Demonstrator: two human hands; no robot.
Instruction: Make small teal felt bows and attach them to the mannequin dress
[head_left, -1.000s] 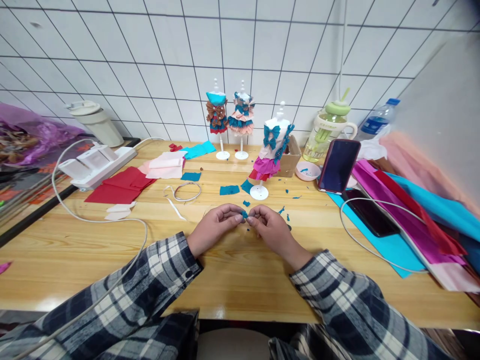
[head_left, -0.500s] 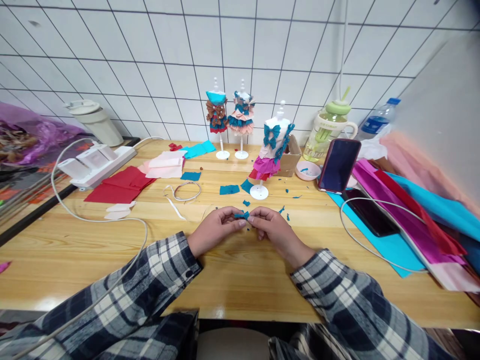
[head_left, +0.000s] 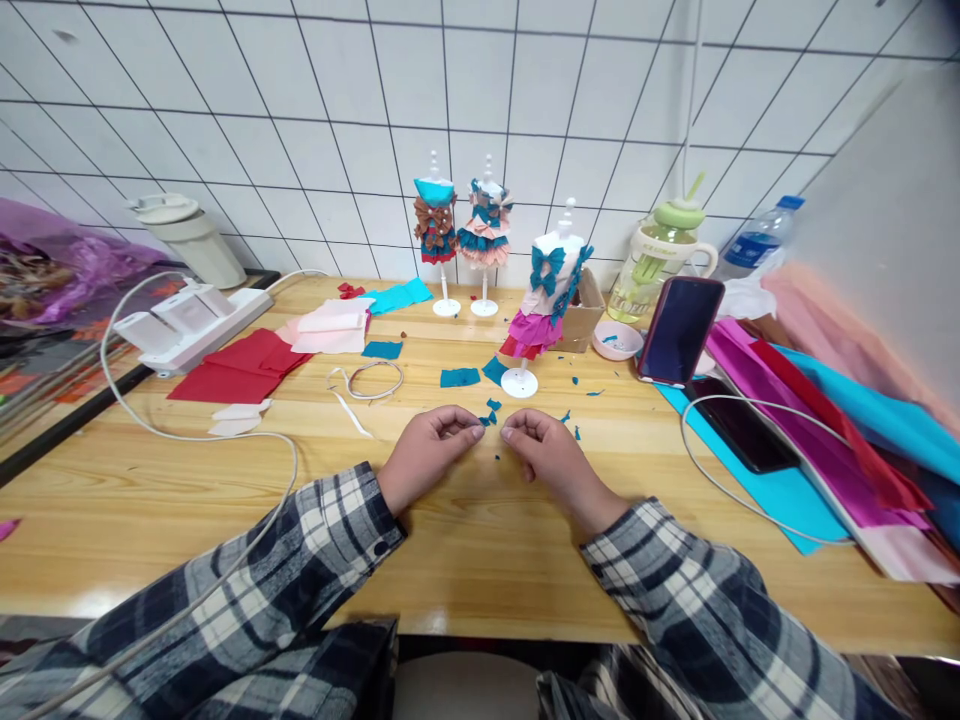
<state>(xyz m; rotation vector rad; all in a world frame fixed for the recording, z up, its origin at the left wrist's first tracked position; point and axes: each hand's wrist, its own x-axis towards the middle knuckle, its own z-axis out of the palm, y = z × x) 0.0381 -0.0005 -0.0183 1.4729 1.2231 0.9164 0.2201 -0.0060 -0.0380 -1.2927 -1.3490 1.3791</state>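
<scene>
A small piece of teal crepe paper (head_left: 487,421) shows at the fingertips of my left hand (head_left: 435,452), whose thumb and forefinger are pinched at its edge. Slightly apart on the other side, my right hand (head_left: 551,455) also holds a pinch; anything between those fingers is too small to make out. Just beyond lies a teal scrap (head_left: 493,404). Farther back are a flat teal rectangle (head_left: 460,377) and a small white dress form (head_left: 520,382) wearing a teal bow (head_left: 547,268) and a magenta skirt (head_left: 535,332).
Two other dressed forms (head_left: 435,225) stand by the tiled wall. A pink bowl (head_left: 617,342), an upright phone (head_left: 681,330) and coloured sheets (head_left: 795,410) are on the right. Red paper (head_left: 232,367), a power strip (head_left: 202,330) and a looped cord (head_left: 375,380) lie left.
My fingertips have moved a little apart. The teal piece was between both pinches before; now a gap separates it from my right fingers.
</scene>
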